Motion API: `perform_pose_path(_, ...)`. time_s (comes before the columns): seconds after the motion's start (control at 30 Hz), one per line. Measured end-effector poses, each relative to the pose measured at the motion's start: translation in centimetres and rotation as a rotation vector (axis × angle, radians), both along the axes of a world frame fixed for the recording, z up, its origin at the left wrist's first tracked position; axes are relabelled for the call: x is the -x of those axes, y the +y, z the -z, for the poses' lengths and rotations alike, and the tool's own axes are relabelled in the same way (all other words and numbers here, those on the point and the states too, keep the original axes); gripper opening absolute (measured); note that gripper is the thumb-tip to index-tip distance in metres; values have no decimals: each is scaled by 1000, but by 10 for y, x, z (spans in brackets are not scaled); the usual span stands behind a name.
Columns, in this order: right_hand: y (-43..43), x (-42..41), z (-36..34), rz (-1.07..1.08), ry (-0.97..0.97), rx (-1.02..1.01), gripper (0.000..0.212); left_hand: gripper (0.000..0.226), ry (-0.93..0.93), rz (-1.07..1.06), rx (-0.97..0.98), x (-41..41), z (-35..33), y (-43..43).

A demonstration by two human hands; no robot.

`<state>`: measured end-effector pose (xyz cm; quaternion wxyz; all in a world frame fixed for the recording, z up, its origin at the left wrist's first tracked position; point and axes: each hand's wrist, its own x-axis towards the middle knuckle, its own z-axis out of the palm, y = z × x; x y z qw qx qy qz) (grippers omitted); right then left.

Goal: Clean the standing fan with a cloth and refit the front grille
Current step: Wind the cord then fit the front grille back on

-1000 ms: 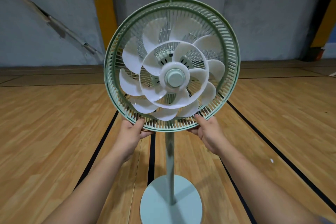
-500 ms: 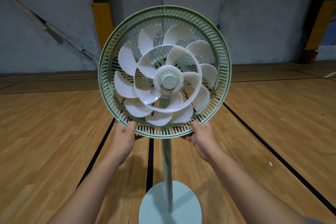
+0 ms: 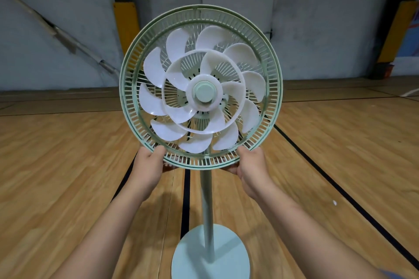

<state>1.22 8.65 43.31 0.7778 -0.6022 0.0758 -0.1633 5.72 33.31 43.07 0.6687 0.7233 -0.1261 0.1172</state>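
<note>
— How did our grip sit on the fan?

— We had our left hand [image 3: 148, 165] and right hand [image 3: 252, 165] on the bottom arc of the green grille ring [image 3: 127, 88], one on each side of the pole [image 3: 207, 210]. Each thumb lay on the front of the ring; the fingers curled behind it, though we could barely see them through the slats.

— And the fan itself?

— It stood upright before us on the wooden floor [image 3: 56, 176], its round base [image 3: 192, 258] between our forearms. The white blades [image 3: 154, 68] and the pale green hub cap [image 3: 205, 92] lay bare inside the ring.

— Behind it?

— A grey wall [image 3: 317, 18] with yellow pads [image 3: 127, 25].
</note>
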Motion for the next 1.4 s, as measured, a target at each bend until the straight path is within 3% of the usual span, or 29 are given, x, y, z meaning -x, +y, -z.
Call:
perform_pose_path(0.4, -16, 7, -4, -123, -11, 110, 26, 32, -8, 21, 44, 13, 7, -9)
perform_pose_path(0.57, -36, 14, -6, -288, -9, 249, 18, 46, 59, 126, -14, 26, 19, -20)
perform_pose_path(0.7, -55, 15, 6, -475, 164, 384, 54, 44, 213, 251, -176, 37, 30, -40)
perform_pose_path(0.8, -59, 15, 14, -375, 225, 466, 49, 28, 228, 275, -342, 40, 37, -52)
perform_pose_path(0.9, -65, 17, 15, -234, 246, 509, 35, 31, 242, 273, -388, 41, 41, -65)
perform_pose_path(1.17, -102, 55, 2, 22, 228, 571, 26, 31, 245, 409, -265, 56, 35, -117)
perform_pose_path(1.4, -168, 120, -11, 229, 158, 624, 21, 37, 161, 566, -267, 91, 20, -195)
